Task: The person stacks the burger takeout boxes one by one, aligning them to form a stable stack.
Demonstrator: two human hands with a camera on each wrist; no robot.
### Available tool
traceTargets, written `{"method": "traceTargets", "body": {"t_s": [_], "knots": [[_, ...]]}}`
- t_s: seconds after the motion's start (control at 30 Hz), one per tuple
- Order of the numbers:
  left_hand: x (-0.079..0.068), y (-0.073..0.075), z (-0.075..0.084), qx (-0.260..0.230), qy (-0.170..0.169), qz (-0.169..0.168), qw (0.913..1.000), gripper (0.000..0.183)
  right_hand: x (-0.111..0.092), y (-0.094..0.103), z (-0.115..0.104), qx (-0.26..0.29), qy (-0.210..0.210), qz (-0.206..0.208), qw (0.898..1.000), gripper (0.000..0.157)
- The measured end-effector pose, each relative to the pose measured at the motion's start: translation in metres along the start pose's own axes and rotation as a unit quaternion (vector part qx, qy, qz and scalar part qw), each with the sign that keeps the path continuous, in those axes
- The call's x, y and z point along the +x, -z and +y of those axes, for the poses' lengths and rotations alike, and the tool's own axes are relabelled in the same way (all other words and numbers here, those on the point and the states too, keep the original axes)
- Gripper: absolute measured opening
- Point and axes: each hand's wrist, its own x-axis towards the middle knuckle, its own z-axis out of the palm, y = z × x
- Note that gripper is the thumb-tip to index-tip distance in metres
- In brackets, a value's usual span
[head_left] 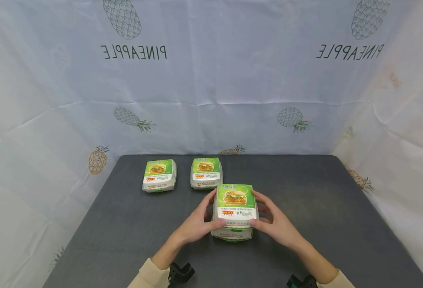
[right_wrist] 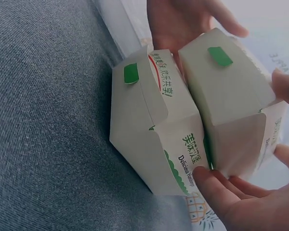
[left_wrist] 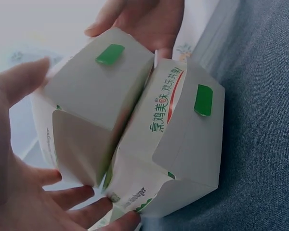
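Observation:
Two burger boxes are stacked near the middle of the table. The upper burger box has a green-and-white lid with a burger picture and sits over the lower burger box. My left hand grips the upper box's left side, thumb at the front corner. Opposite it, my right hand grips the right side the same way. In the left wrist view, green tabs show on the upper box and the lower box. Fingertips of the right hand reach the seam between the boxes.
Two more burger boxes stand farther back: one at the left, another just behind the stack. The dark grey table is bordered by a white cloth with pineapple prints at the back and sides.

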Motion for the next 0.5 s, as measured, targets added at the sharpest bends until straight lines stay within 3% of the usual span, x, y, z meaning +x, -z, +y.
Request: {"method": "traceTargets", "body": {"t_s": [0.2, 0.5], "knots": [[0.0021, -0.0019, -0.0037, -0.001, -0.011, 0.005, 0.9999, 0.079, 0.0006, -0.0006, 0.0005, 0.007, 0.002, -0.003, 1.0, 0.076], [0.0006, -0.003, -0.0021, -0.011, -0.014, 0.005, 0.9998, 0.078, -0.0007, -0.0027, 0.001, 0.017, -0.001, -0.005, 1.0, 0.077]]}}
